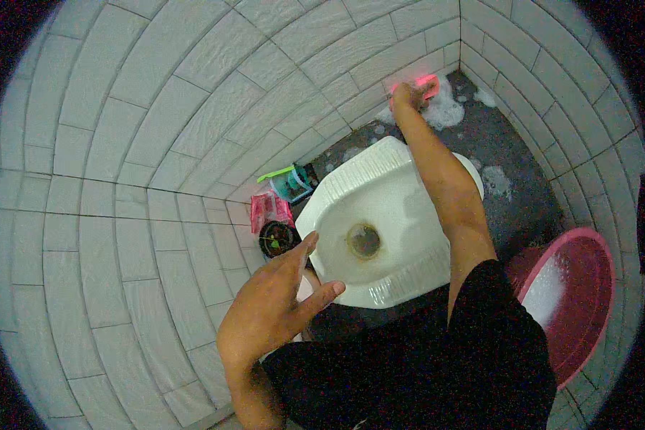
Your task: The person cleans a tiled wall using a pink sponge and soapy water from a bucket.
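Observation:
At the far end of the small tiled room, my right hand is closed around a bright pink scrubber. The scrubber is at the foot of the wall, and whether it is a brush or a sponge cannot be made out. White foam lies on the dark floor beside it. My right forearm reaches across the right side of a white squat toilet. Over the toilet's near left edge hovers my left hand, its fingers stretched out and thumb apart, with nothing in it.
A tilted pink tub with white suds stands at the right. Along the left wall are a teal packet with a green edge, a pink packet and a round black container with something green inside. Pale tiled walls close in the space.

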`<state>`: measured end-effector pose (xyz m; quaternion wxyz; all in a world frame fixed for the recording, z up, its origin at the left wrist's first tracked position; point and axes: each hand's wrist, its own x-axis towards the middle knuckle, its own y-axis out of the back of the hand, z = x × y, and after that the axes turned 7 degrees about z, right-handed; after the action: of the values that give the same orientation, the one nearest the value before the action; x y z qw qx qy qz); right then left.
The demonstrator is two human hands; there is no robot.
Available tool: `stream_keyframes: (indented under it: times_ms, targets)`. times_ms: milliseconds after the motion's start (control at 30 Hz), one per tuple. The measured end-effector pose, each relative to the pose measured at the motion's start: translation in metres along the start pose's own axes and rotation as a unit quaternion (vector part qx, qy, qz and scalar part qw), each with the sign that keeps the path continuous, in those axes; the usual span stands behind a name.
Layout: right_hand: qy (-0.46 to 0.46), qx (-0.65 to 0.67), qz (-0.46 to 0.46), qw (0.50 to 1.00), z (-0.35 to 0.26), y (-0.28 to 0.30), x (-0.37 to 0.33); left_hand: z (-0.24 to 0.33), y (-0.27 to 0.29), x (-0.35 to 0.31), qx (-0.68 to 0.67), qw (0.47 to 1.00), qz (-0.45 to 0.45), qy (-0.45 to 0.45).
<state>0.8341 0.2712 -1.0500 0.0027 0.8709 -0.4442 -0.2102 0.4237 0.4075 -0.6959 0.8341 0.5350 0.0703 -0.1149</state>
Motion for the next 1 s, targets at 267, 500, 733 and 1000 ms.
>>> stream_keyframes:
  times_ms: [267, 500, 733, 1000]
  targets:
    - [-0.030, 0.056, -0.130, 0.989, 0.005, 0.019, -0.169, 0.002, -0.009, 0.000, 0.072, 0.996, -0.044, -0.014]
    - [0.293, 0.093, -0.152, 0.940, -0.017, 0.056, -0.278, 0.021, -0.004, -0.042, 0.036, 0.996, -0.022, -0.081]
    - [0.496, 0.142, -0.130, 0.847, -0.107, 0.095, -0.289, 0.054, 0.001, -0.088, 0.039, 0.993, -0.002, -0.108]
    - [0.817, 0.035, -0.050, 0.573, -0.123, 0.106, -0.305, 0.068, -0.004, -0.086, 0.049, 0.993, 0.028, -0.107]
